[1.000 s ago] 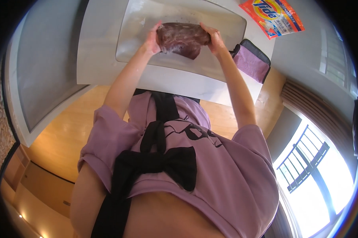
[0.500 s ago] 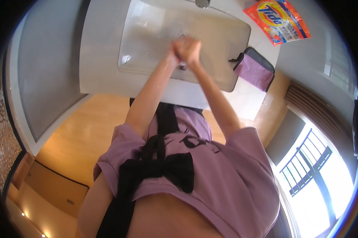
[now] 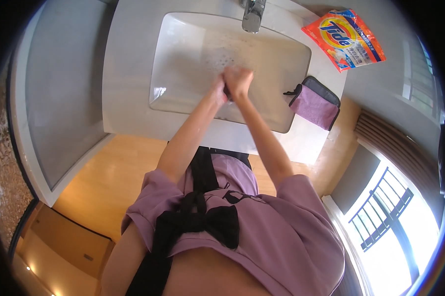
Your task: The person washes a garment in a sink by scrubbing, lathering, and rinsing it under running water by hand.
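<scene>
My left hand (image 3: 218, 90) and my right hand (image 3: 239, 81) are pressed together over the white basin (image 3: 178, 54). Both are closed, the right fist lying against the left hand, and motion blurs the fingers. A small dark patch (image 3: 227, 92) shows between the palms, too little of it to name. Soap bubbles (image 3: 226, 61) float on cloudy water just beyond the hands. The chrome faucet (image 3: 252, 18) stands at the basin's far edge, with no stream visible from it.
On the counter (image 3: 128, 79), right of the basin, lies a folded purple cloth pouch (image 3: 317, 104) with dark trim. Behind it rests an orange detergent bag (image 3: 344, 39). A grey panel (image 3: 64, 93) borders the left; a window (image 3: 385, 217) is at lower right.
The view has shifted, so the basin sits lower and more of the faucet shows. My hands stay joined, having turned slightly against each other.
</scene>
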### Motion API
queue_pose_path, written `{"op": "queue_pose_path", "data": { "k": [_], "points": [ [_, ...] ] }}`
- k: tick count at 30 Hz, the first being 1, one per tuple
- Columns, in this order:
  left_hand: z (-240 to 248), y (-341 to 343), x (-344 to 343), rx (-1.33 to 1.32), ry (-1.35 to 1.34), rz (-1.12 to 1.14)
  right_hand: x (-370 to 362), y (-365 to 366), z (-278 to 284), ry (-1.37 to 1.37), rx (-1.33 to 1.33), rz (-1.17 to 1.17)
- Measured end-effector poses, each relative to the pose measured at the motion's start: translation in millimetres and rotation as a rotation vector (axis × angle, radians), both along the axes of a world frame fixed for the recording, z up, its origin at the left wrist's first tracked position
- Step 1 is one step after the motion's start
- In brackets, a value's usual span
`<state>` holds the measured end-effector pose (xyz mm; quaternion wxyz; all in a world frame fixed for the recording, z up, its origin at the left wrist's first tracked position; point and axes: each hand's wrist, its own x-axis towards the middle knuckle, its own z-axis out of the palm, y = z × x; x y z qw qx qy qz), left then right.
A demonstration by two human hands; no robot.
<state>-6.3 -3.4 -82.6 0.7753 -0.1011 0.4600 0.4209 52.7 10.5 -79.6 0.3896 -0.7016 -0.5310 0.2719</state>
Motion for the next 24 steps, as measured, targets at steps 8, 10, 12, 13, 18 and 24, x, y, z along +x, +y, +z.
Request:
{"op": "queue_pose_path", "data": {
  "k": [8, 10, 12, 13, 18, 24],
  "points": [
    [13.2, 8.3, -11.0, 0.097, 0.003, -0.184, 3.7, 15.4, -21.6, 0.102, -0.114, -0.243],
    [23.5, 16.9, -26.4, -0.043, -0.056, -0.055, -28.8, -9.4, 18.0, 0.089, 0.079, -0.043],
    [14.0, 14.0, -32.0, 0.046, -0.064, -0.16, -31.5, 3.0, 28.8, 0.064, 0.074, -0.116],
    [9.6, 10.1, -34.1, 0.122, -0.073, -0.262, -25.0, 15.7, 42.3, 0.016, -0.096, -0.16],
    [30.2, 20.2, -32.6, 0.118, -0.018, -0.361, -6.3, 28.0, 25.7, 0.216, -0.148, -0.142],
    [40.0, 19.2, -79.7, 0.407, 0.226, -0.923, 3.5, -20.7, 68.1, 0.808, -0.577, 0.309]
  ]
}}
